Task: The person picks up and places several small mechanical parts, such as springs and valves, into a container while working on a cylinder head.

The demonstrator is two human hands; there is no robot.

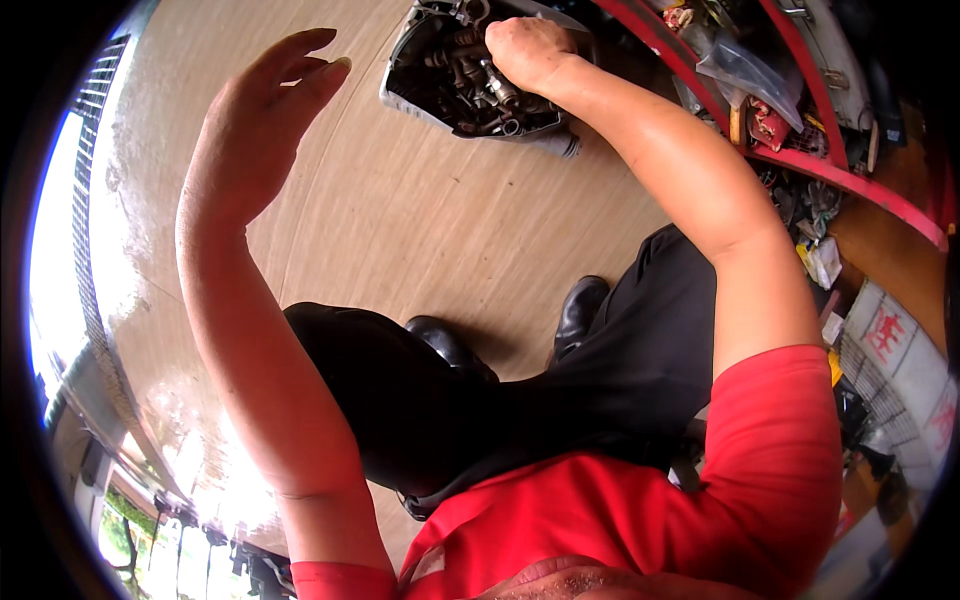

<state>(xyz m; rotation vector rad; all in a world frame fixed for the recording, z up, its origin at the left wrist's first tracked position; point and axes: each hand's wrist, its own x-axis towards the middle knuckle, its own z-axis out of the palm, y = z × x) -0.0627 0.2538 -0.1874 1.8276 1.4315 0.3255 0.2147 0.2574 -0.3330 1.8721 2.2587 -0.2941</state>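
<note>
A pale plastic bin (413,113) with a dark inside stands on the floor at the top middle. Several dark, greasy metal parts (462,72) fill it, bolts or fittings by their look, with a shinier silver piece (500,88) among them. Over the bin's right side is my right hand (530,52), its fingers curled closed; whatever they may grip is hidden. My left hand (262,125) hovers above the floor to the left of the bin. Its fingers are bent forward with the thumb apart, and it holds nothing.
Red metal shelving (690,75) runs along the right, cluttered with small parts and a clear plastic bag (750,72). More loose items lie below it. My black shoes (580,312) rest on the wood-patterned floor (400,220). Bright light comes in at the left.
</note>
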